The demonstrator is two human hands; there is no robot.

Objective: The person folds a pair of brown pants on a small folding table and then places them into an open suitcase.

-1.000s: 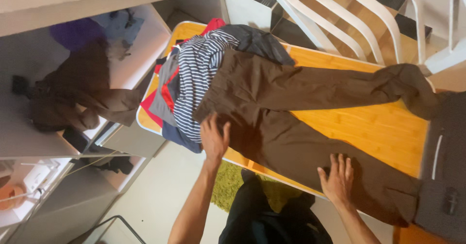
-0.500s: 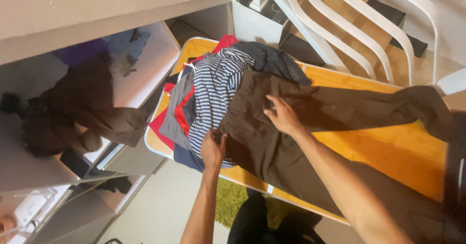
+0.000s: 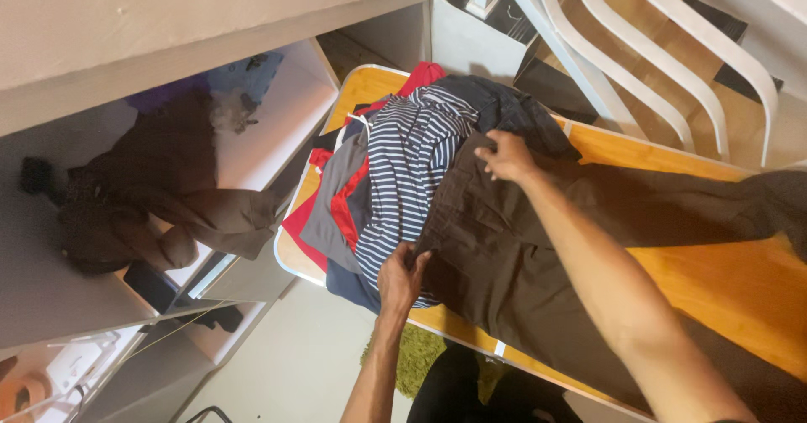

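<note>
Trousers (image 3: 504, 246), dark brown, lie across the orange desk (image 3: 723, 280), their waist against a striped shirt (image 3: 403, 179) topping a clothes pile. The left hand (image 3: 402, 278) stays pinched closed on the near waistband corner, while the right hand (image 3: 504, 155) has moved up to clutch the far corner. White shelves (image 3: 277, 129) stand left, white stair rails (image 3: 639, 61) behind.

Dark brown trousers (image 3: 538, 246) lie on an orange wooden worktop (image 3: 723, 280). Beside them are a navy-and-white striped shirt (image 3: 408, 171), a grey garment (image 3: 332, 213) and a red one (image 3: 420, 76). The rug (image 3: 416, 357) is green.
</note>
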